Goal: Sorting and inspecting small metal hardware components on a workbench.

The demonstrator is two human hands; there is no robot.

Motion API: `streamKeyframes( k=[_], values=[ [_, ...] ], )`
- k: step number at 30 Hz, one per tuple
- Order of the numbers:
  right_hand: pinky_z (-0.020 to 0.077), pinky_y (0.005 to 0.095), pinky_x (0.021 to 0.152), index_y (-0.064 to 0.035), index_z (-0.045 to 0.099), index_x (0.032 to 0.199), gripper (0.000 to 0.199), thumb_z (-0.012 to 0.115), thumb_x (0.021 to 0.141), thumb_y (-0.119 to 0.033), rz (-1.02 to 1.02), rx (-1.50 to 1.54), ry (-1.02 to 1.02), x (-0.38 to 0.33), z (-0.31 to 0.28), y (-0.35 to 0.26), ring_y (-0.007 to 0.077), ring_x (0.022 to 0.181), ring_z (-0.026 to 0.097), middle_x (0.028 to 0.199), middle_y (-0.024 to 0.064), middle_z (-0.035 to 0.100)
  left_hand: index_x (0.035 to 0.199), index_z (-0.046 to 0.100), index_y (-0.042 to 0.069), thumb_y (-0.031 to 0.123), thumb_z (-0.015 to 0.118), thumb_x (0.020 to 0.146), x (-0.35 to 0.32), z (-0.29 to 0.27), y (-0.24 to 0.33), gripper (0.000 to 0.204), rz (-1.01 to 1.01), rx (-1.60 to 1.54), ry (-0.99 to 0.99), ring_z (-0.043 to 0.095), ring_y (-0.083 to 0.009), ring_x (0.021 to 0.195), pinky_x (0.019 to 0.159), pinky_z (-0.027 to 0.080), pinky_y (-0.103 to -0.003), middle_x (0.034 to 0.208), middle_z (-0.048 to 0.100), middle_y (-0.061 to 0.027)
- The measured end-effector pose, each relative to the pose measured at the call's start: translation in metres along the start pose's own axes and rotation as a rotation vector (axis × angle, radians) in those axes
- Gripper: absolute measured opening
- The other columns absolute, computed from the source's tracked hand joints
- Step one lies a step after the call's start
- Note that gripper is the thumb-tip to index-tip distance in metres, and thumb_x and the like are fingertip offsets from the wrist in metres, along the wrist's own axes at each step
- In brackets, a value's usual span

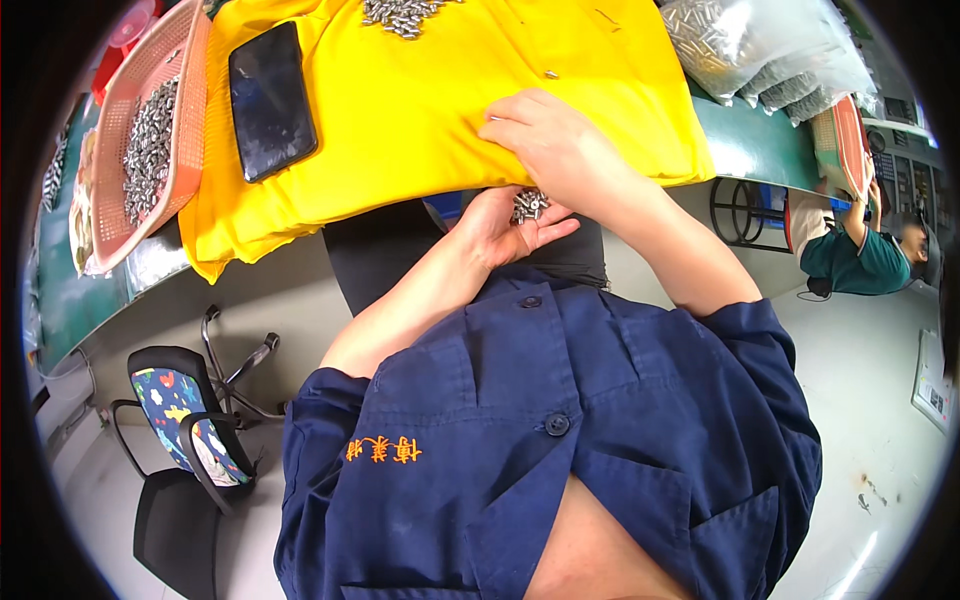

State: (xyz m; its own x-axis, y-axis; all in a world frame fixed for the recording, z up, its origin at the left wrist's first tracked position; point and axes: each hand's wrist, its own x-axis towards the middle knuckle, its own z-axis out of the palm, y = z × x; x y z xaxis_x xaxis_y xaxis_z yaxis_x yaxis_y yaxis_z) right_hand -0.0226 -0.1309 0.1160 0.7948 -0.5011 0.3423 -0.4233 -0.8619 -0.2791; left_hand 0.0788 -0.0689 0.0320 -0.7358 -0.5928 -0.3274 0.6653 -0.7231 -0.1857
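My left hand is cupped palm-up just below the table's near edge, with a small heap of shiny metal pieces lying in it. My right hand rests palm-down on the yellow cloth at that edge, fingers curled, right above the left hand. It is not clear whether the right hand holds any piece. More of the metal pieces lie in a pile at the far side of the cloth.
A black phone lies on the cloth's left part. A pink basket with metal pieces stands at the left. Clear bags of metal pieces sit at the right. An office chair is lower left. Another person sits at the right.
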Motion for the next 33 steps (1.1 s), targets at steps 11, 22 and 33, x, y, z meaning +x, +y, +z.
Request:
streamKeyframes(
  k=[11, 22, 33],
  values=[
    [0.043, 0.0337, 0.076, -0.003, 0.057, 0.087, 0.02, 0.054, 0.067, -0.001, 0.183, 0.159, -0.292, -0.041, -0.031, -0.034, 0.0279, 0.086, 0.052, 0.089, 0.0109, 0.055, 0.11, 0.042, 0.002, 0.028, 0.028, 0.092, 0.004, -0.007, -0.001, 0.034, -0.04, -0.087, -0.11, 0.058, -0.0285, 0.091, 0.08, 0.048, -0.043, 0.099, 0.056, -0.0148],
    [0.0458, 0.0362, 0.065, -0.0049, 0.058, 0.077, 0.011, 0.05, 0.076, -0.013, 0.378, -0.257, 0.164, 0.004, -0.015, 0.045, 0.0296, 0.071, 0.056, 0.072, 0.0128, 0.056, 0.107, 0.047, -0.003, 0.02, 0.036, 0.089, -0.003, 0.008, -0.008, 0.031, -0.033, 0.236, 0.22, 0.058, -0.0264, 0.089, 0.077, 0.048, -0.042, 0.097, 0.057, -0.0153],
    [0.0437, 0.0334, 0.061, -0.0042, 0.057, 0.077, 0.01, 0.058, 0.072, -0.013, 0.508, -0.241, 0.265, -0.021, -0.036, 0.053, 0.0249, 0.066, 0.054, 0.07, 0.0105, 0.054, 0.106, 0.05, -0.001, 0.025, 0.039, 0.089, -0.025, 0.034, -0.018, 0.033, -0.182, 0.297, -0.013, 0.058, -0.0226, 0.088, 0.078, 0.048, -0.04, 0.096, 0.058, -0.0134]
  ],
)
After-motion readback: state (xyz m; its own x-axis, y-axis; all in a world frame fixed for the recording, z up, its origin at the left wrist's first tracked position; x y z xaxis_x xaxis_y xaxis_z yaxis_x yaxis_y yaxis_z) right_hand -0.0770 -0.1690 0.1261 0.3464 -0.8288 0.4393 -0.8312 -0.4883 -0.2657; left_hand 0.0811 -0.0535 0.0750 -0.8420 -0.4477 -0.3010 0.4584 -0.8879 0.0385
